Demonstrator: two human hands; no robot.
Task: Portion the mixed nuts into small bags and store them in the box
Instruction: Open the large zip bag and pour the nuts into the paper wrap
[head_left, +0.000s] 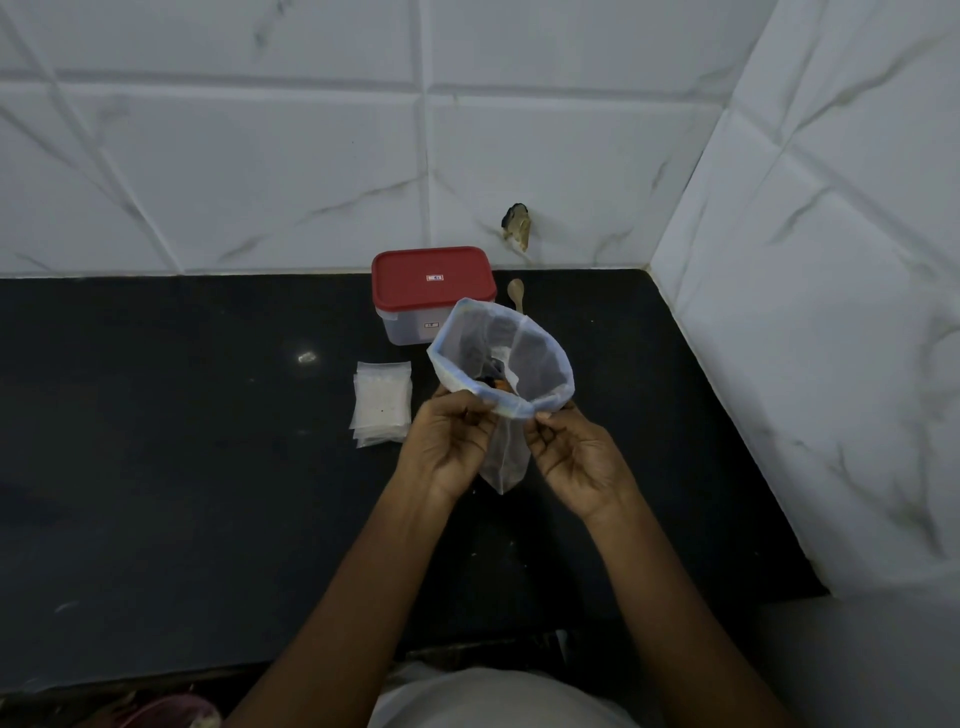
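Note:
A large clear zip bag (540, 364) with a blue rim is held above the black counter, its mouth spread wide. Dark and orange nuts (492, 380) show deep inside it. My left hand (449, 447) pinches the near rim on the left. My right hand (576, 457) pinches the same rim on the right. A clear box with a red lid (432, 280), closed, stands behind the bag against the wall. A stack of small clear bags (382, 402) lies flat to the left of my left hand.
A small wooden spoon (516, 292) lies right of the box, partly hidden by the big bag. The black counter (182, 441) ends at a tiled wall behind and another tiled wall on the right. A chipped hole (517, 226) marks the back wall.

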